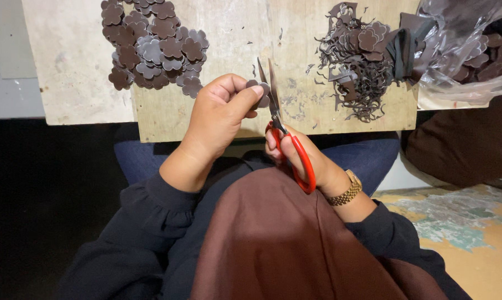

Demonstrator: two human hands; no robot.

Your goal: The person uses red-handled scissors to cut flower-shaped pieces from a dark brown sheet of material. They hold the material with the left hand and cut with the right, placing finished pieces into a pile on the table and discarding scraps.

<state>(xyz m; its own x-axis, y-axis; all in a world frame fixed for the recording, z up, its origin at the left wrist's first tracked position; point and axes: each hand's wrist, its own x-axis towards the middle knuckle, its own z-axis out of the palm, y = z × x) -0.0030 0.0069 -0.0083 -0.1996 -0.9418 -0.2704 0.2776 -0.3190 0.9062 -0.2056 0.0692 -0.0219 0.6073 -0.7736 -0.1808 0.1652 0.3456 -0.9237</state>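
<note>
Over my brown lap, my right hand [298, 155] worked red scissors [287, 136], blades parted, around a flower piece [260, 93] pinched in my left hand [220, 114], finished flowers [156, 47] heaped left, uncut stock [373, 50] waiting right.

A pale, scuffed wooden board [229, 119] carries the work. On its left part lies a heap of dark brown flower-shaped cutouts [153, 44], overlapping one another. To the right sits a tangle of brown offcut scraps [354, 72], with tiny trimmings scattered beside it. A clear plastic bag [468, 50] of brown pieces rests at the board's right edge
</note>
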